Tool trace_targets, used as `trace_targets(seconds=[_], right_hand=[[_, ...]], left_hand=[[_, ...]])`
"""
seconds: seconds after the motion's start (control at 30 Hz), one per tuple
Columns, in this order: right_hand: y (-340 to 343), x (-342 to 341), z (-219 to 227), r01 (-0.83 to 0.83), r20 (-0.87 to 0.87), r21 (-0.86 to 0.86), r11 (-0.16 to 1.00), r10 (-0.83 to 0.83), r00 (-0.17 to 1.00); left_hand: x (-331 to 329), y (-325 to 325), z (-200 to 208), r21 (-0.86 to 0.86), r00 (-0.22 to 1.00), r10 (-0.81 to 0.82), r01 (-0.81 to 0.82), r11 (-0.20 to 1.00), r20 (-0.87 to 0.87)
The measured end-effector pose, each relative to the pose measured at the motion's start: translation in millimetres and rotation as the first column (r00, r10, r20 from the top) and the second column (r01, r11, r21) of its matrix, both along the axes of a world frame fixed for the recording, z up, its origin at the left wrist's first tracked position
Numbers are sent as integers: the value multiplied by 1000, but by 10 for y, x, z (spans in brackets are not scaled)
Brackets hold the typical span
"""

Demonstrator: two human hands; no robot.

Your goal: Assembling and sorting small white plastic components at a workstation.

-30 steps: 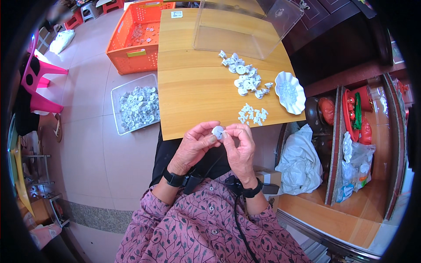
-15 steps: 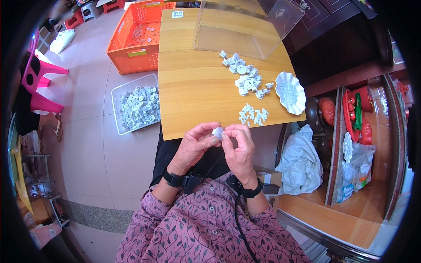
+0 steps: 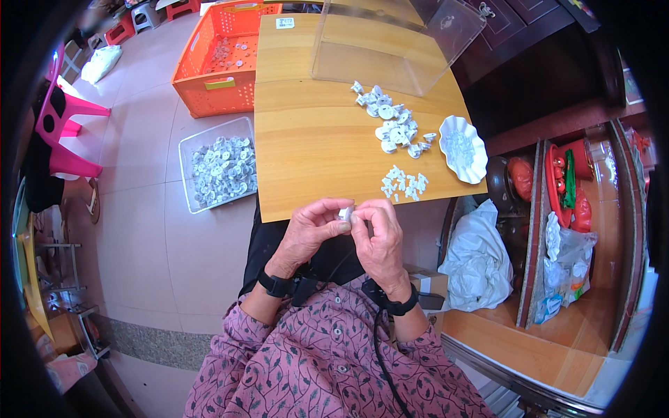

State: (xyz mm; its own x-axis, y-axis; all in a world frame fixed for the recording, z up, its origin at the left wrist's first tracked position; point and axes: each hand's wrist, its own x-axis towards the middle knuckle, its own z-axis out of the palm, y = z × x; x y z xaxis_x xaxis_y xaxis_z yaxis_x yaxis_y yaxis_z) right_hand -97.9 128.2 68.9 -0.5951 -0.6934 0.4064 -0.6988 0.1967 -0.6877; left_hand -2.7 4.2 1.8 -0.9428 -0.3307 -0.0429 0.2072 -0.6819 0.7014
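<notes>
Just off the table's front edge, my left hand (image 3: pixel 311 228) pinches a small white plastic part (image 3: pixel 344 213) between thumb and fingers. Thumb and fingertips of my right hand (image 3: pixel 380 235) close on the same part from the other side, covering much of it. Beyond my hands, a cluster of tiny white plastic pieces (image 3: pixel 405 184) lies on the wooden table (image 3: pixel 300 139). Farther back is a heap of round white wheel-like parts (image 3: pixel 394 129). At the right edge stands a white scalloped dish (image 3: pixel 478 171) holding small clear pieces.
A clear plastic case (image 3: pixel 369 70) stands at the table's back. Left of the table, on the floor, are a tray (image 3: pixel 187 167) full of white-grey round parts and an orange crate (image 3: pixel 209 104). To the right sit a white plastic bag (image 3: pixel 476 258) and open shelving (image 3: pixel 529 230).
The white part has turned between my fingers and now shows more of its side than its round face. Both hands stay in nearly the same place.
</notes>
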Motion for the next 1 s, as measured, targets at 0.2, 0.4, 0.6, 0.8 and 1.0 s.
trace_targets(seconds=[0.2, 0.4, 0.6, 0.8, 1.0], right_hand=[[-1, 5, -4, -5, 38, -6, 1000, 5, 999], [2, 12, 22, -28, 32, 6, 1000, 28, 999], [16, -11, 44, -31, 134, -28, 999, 34, 990], [27, -7, 28, -27, 124, -14, 1000, 28, 992], [-16, 25, 14, -23, 128, -3, 1000, 24, 992]], left_hand=[[13, -1, 22, -43, 999, 12, -10, 999, 37], [31, -26, 37, -145, 999, 15, -10, 989, 30], [17, -20, 33, 3, 1000, 10, -10, 1000, 28], [34, -11, 12, 48, 999, 9, -10, 999, 34], [24, -2, 8, 48, 1000, 15, -16, 999, 21]])
